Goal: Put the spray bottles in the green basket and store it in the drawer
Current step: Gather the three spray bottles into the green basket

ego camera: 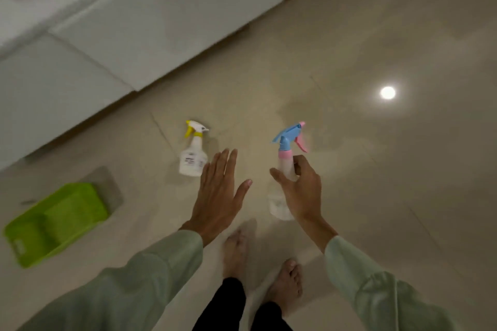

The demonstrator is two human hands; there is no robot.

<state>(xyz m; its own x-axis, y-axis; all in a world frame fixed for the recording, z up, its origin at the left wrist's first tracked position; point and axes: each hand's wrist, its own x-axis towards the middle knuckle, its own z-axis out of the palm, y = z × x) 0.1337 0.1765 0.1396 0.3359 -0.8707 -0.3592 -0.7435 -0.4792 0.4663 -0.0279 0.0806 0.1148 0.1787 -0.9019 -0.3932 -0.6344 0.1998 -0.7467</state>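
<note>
A white spray bottle (192, 159) with a yellow-and-white trigger head stands upright on the floor. My left hand (218, 196) hovers flat just to its right, fingers spread, holding nothing. My right hand (302, 191) is wrapped around the body of a clear spray bottle with a blue-and-pink head (288, 140); the thumb crosses its front and the fingers curl behind. The bottle's base shows below my thumb. The green basket (24, 247) lies on the floor at the far left, with nothing in it.
A white cabinet with flat drawer fronts (150, 35) runs along the upper left, fronts shut. My bare feet (236, 252) stand just below my hands. A ceiling light reflects off the glossy tile floor (387, 92) at right.
</note>
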